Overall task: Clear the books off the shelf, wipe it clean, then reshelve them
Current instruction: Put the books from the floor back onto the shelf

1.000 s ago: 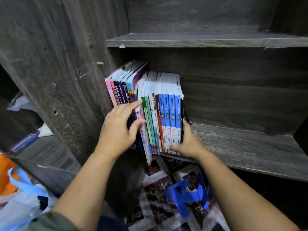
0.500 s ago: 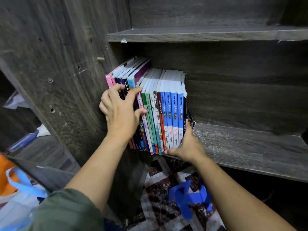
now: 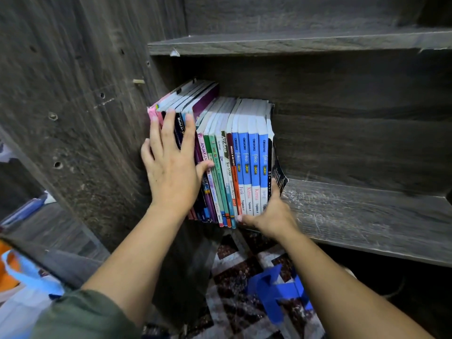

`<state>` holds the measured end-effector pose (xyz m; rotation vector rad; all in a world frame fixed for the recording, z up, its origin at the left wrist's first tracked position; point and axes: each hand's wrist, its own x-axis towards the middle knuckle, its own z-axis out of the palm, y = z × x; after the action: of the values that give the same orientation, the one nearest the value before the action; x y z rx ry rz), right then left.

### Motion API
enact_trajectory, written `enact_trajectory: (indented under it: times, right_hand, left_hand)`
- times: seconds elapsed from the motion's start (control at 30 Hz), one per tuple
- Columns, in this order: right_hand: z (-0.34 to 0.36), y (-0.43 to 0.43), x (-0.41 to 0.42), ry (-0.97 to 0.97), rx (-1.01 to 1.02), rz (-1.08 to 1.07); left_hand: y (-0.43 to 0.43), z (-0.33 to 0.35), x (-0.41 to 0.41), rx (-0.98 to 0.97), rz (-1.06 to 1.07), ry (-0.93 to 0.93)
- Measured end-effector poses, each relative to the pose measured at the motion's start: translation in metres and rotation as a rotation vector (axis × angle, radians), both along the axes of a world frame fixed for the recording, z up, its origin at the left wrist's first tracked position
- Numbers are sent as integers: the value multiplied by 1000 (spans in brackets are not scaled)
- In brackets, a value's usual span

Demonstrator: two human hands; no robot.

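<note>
Head view: scratched grey wood shelf [image 3: 354, 216], upright books [image 3: 244, 155], patterned floor [image 3: 232, 277] below.

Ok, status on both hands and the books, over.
Left hand flat, pressing the left spines. Right hand grips the row's lower right end. Books upright, left end of shelf. Blue object on floor below, clear of them.

Looks like a home study corner: dark grey wood-grain laminate bookcase [image 3: 367, 216] all round, colourful paperback school textbooks [image 3: 244, 167] at centre, maroon-and-white patterned floor [image 3: 232, 272] at 6 o'clock, blue-and-white plastic carrier bags [image 3: 24, 302] at 8 o'clock.
</note>
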<state>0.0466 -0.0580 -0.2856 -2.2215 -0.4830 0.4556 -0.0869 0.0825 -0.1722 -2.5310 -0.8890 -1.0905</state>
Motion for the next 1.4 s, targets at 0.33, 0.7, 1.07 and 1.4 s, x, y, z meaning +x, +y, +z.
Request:
enact_trajectory:
  times: [0.33, 0.7, 1.07, 1.4]
  right_hand:
    - [-4, -19, 9, -2, -11, 55]
    - [-2, -13, 15, 26, -81, 113]
    - [18, 2, -4, -141, 74, 18]
    - [22, 11, -11, -256, 230, -41]
  left_hand:
    - [-1, 5, 4, -73, 4, 121]
    - [-9, 5, 10, -170, 17, 91]
    - [-8, 5, 9, -169, -6, 49]
    - [14, 5, -7, -97, -117, 21]
